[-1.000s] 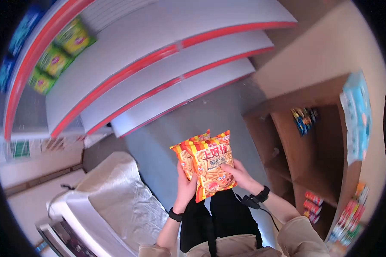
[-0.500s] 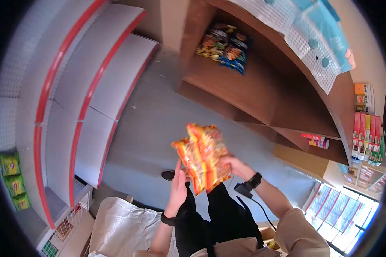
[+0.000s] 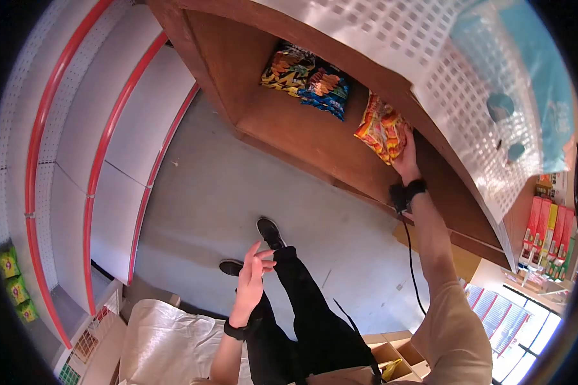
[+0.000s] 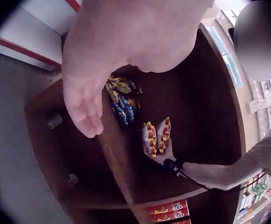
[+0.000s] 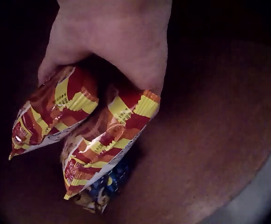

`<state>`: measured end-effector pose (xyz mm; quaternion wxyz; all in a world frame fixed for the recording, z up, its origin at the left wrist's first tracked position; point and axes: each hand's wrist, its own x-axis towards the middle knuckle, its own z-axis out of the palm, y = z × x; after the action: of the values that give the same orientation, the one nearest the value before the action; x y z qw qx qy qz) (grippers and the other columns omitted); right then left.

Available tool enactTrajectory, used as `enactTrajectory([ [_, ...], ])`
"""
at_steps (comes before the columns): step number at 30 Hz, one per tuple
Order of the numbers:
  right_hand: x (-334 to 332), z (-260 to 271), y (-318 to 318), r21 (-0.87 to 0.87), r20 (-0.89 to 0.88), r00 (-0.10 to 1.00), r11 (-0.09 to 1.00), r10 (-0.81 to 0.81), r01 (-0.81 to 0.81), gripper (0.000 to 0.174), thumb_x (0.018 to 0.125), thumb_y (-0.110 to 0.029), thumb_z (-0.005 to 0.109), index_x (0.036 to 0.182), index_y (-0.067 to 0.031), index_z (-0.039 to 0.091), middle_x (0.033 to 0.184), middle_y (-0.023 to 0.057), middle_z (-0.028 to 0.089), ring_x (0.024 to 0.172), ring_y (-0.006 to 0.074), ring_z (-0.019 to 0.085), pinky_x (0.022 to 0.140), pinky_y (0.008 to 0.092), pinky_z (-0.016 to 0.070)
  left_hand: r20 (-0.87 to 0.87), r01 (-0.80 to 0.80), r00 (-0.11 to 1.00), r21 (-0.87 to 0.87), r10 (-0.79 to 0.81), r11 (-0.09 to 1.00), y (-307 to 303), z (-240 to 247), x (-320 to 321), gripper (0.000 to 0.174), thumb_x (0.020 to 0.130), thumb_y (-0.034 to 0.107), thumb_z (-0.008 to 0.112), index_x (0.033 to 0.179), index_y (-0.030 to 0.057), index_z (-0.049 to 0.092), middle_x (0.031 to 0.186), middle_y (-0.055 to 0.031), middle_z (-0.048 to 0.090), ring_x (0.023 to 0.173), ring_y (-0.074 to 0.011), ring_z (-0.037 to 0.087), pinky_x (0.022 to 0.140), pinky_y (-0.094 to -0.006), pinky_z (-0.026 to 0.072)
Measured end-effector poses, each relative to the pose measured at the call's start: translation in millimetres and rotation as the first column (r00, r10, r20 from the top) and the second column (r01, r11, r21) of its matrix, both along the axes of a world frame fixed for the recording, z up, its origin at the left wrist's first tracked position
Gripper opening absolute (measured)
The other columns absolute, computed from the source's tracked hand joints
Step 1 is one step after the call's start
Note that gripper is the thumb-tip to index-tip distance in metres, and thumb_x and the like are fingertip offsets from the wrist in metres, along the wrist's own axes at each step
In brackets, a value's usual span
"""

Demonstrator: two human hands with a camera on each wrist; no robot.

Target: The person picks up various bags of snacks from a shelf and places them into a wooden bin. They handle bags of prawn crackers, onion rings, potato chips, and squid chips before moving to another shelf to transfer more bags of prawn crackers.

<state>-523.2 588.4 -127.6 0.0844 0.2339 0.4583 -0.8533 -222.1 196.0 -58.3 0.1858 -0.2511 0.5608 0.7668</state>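
Note:
My right hand (image 3: pixel 407 159) reaches into the upper compartment of a brown wooden shelf unit (image 3: pixel 308 135). It grips two orange-and-yellow snack bags (image 3: pixel 382 128) side by side. In the right wrist view, the thumb and fingers span both the left bag (image 5: pixel 56 107) and the right bag (image 5: pixel 109 140). Dark snack bags, one yellow-black (image 3: pixel 289 69) and one blue (image 3: pixel 327 90), stand deeper in the same compartment. My left hand (image 3: pixel 250 282) hangs in the air above the floor, fingers loosely extended and holding nothing.
A perforated white-and-blue package (image 3: pixel 469 77) lies on top of the unit. Red-edged white shelves (image 3: pixel 90 160) stand at the left, with green bags (image 3: pixel 16 289) low down. Silvery fabric (image 3: pixel 167 340) covers something at lower left. Red packs (image 4: pixel 170 212) sit in a lower compartment.
My right hand has carried both snack bags from in front of my body into the brown compartment. The left hand has come away from the bags. The view has turned toward the brown unit.

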Motion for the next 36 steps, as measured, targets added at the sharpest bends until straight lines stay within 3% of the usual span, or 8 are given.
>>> enactTrajectory([
  [11,-68.6,-5.1,-41.7,0.488,0.058,0.989,0.86,0.139,-0.15,0.04,0.088,-0.022,0.06,0.123,-0.0043,0.052,0.124,0.0063,0.055,0.112,0.0159,0.054,0.095,0.0302,0.0436,0.136,-0.093,0.985,-0.108,0.107,0.99,-30.6,-17.0,33.5,0.056,0.098,0.042,0.037,0.134,-0.0009,0.033,0.109,-0.0129,0.058,0.088,-0.0172,0.059,0.08,-0.0295,0.0468],
  [14,-79.9,-18.7,-23.3,0.445,-0.053,0.967,0.873,0.248,-0.2,0.038,0.088,-0.023,0.058,0.121,-0.004,0.053,0.123,0.0062,0.055,0.112,0.0156,0.053,0.094,0.0302,0.0449,0.151,-0.115,0.98,-0.106,0.13,0.988,-29.2,-18.4,39.4,0.055,0.098,0.041,0.037,0.134,-0.0012,0.034,0.109,-0.0125,0.058,0.088,-0.0173,0.059,0.08,-0.0295,0.0469],
  [16,-123.9,-117.4,85.3,-0.055,0.02,0.948,0.947,0.318,-0.317,0.037,0.089,-0.024,0.057,0.12,-0.0041,0.055,0.122,0.0058,0.056,0.112,0.0149,0.053,0.092,0.0298,0.0454,0.151,-0.116,0.98,-0.106,0.131,0.988,-28.2,-17.3,41.5,0.055,0.098,0.04,0.038,0.134,-0.0015,0.034,0.108,-0.012,0.058,0.088,-0.0174,0.059,0.08,-0.0296,0.0468],
  [17,-123.2,-120.8,90.1,0.165,-0.02,0.93,0.919,0.366,-0.358,0.038,0.089,-0.025,0.057,0.122,-0.0052,0.053,0.123,0.0054,0.055,0.113,0.015,0.052,0.093,0.0295,0.0447,0.149,-0.121,0.979,-0.106,0.136,0.987,-28.5,-16.9,41.5,0.055,0.098,0.04,0.038,0.134,-0.0015,0.034,0.108,-0.012,0.058,0.088,-0.0174,0.059,0.08,-0.0296,0.0468],
  [23,-76.8,-109.8,85.6,0.957,-0.037,0.775,0.244,0.631,-0.153,0.046,0.09,-0.028,0.057,0.131,-0.011,0.046,0.127,0.0034,0.052,0.116,0.0153,0.05,0.096,0.028,0.0412,0.162,-0.1,0.98,-0.107,0.117,0.989,-33.4,-15.8,48.9,0.053,0.098,0.039,0.039,0.132,-0.0009,0.036,0.108,-0.011,0.058,0.088,-0.017,0.058,0.08,-0.0296,0.0462],
  [28,-39.1,-14.9,3.3,0.619,0.233,0.964,0.744,0.131,-0.251,0.075,0.081,-0.059,0.057,0.139,-0.0188,0.033,0.142,0.0066,0.033,0.121,0.0228,0.041,0.096,0.0359,0.0412,0.16,-0.117,0.977,-0.14,0.139,0.983,-40.7,-16.2,52.8,0.051,0.098,0.039,0.041,0.13,-0.0002,0.038,0.107,-0.0107,0.059,0.088,-0.016,0.058,0.08,-0.0289,0.0458],
  [32,-17.3,25.2,-42.9,0.703,0.431,0.9,0.649,-0.064,-0.29,0.088,0.076,-0.07,0.053,0.142,-0.0182,0.026,0.144,0.0103,0.027,0.121,0.0283,0.041,0.095,0.0414,0.0433,0.153,-0.118,0.978,-0.165,0.144,0.979,-43.8,-12.8,55.4,0.051,0.097,0.039,0.041,0.13,-0.0004,0.038,0.107,-0.011,0.059,0.088,-0.0159,0.058,0.08,-0.0288,0.0458],
  [36,-7.0,12.8,-43.5,0.531,0.458,0.886,0.82,-0.067,-0.212,0.091,0.075,-0.069,0.056,0.141,-0.0147,0.024,0.14,0.0144,0.031,0.116,0.032,0.046,0.096,0.0423,0.0447,0.154,-0.09,0.98,-0.198,0.122,0.976,-45.7,-16.0,62.1,0.051,0.098,0.038,0.041,0.13,-0.001,0.039,0.107,-0.0115,0.059,0.089,-0.0163,0.058,0.08,-0.0288,0.0461],
])
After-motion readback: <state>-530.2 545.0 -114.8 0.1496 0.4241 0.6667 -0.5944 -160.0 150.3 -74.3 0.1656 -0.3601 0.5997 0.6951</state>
